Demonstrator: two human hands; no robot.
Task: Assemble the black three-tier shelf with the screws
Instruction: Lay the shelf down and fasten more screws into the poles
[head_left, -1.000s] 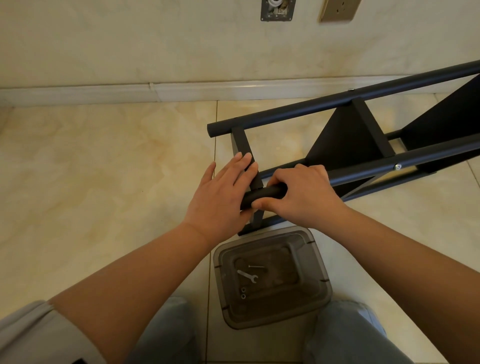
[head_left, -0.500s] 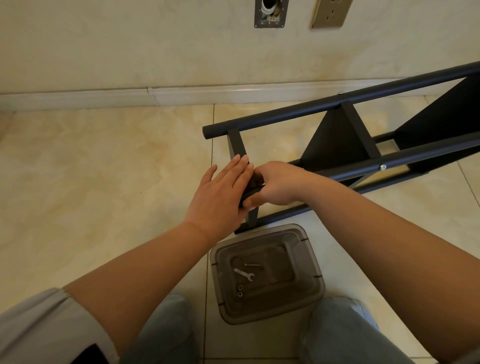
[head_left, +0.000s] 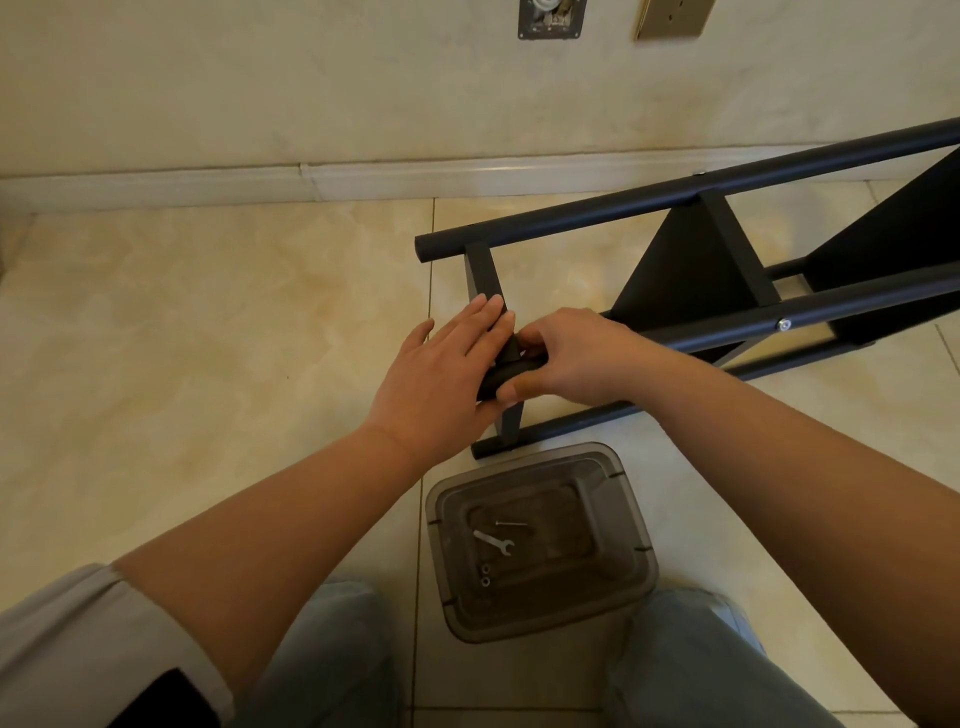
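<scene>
Two hands meet at the near end of the black shelf frame (head_left: 675, 291), which lies on its side on the tiled floor (head_left: 208, 338). Left hand (head_left: 441, 379) lies flat with straight fingers against the end of the near tube (head_left: 501, 376) and the crossbar (head_left: 488, 275). Right hand (head_left: 576, 358) curls its fingers and thumb round that tube end, grasping it. One silver screw (head_left: 784, 325) shows in the tube farther right. One clear plastic bin (head_left: 540, 540) sits between the knees, holding one small wrench (head_left: 493, 542), one loose screw (head_left: 511, 524) and two nuts (head_left: 485, 574)
</scene>
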